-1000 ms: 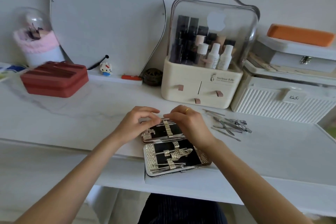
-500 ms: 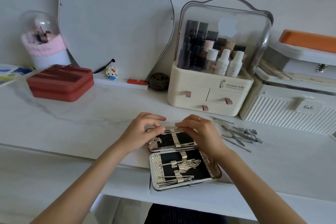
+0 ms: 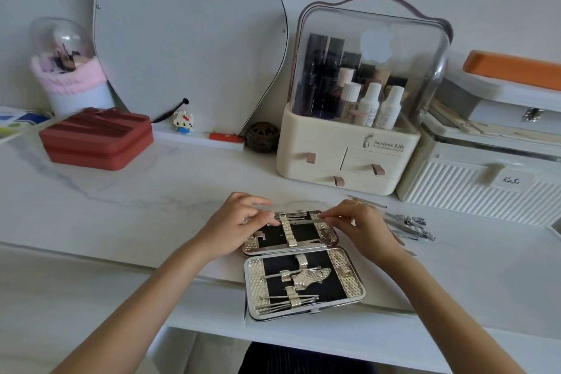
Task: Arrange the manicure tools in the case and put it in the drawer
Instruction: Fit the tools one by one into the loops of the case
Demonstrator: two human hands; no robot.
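A silver, rectangular manicure case with a black lining (image 3: 303, 264) lies open flat on a white marble-patterned desk (image 3: 121, 206), near the front edge and straight ahead of the person. Its two halves sit one beyond the other, hinge running left to right, so each half's long axis also runs left to right. The near half holds several slim metal tools under shiny straps, all lying roughly left to right. Over the far half, the right hand (image 3: 361, 225) pinches the right end of a thin, flat silver metal tool (image 3: 306, 222) between curled fingers; the tool lies horizontally, long axis left to right, its left end pointing toward the left hand. The left hand (image 3: 239, 222) rests on the left edge of the far half, fingers curled down near that end of the tool; whether they actually grip it cannot be told. Just right of the case, a loose pile of silver manicure tools (image 3: 406, 226) lies on the desk, mostly pointing left to right. Behind them stands a cream cosmetics organiser with a clear domed lid and small drawers (image 3: 349, 158), with a white ribbed storage box (image 3: 473, 188) beside it on the right. A flat red zipped case (image 3: 97, 138) sits well to the left.
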